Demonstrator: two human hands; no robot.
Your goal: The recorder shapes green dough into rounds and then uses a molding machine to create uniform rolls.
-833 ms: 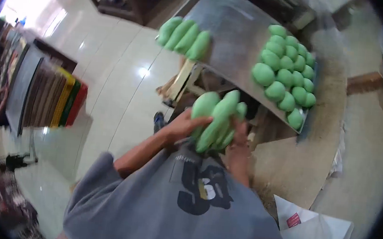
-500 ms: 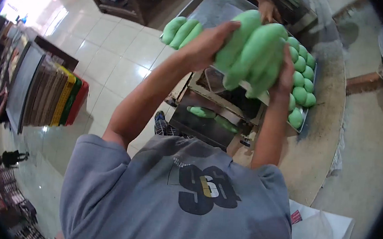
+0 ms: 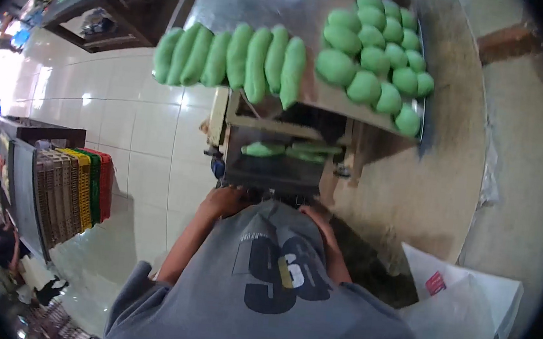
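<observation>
My left hand is low in front of my shirt, near the lower edge of a dark machine. On the other side of my waist, my right hand is partly hidden against the shirt. The fingers of both are too unclear to read, and no dough shows in either. Several long green dough rolls lie side by side along the near edge of a metal table. To their right, round green dough balls sit in rows. Flattened green dough strips lie on the machine's dark surface.
Stacked plastic crates stand on the tiled floor at left. A dark wooden stand is at the far left. White plastic sacking lies at lower right. A worn board runs along the right of the machine.
Both hands have come down from above the table to my waist and no longer hold green dough rolls. The row of rolls on the table is longer. My view has turned.
</observation>
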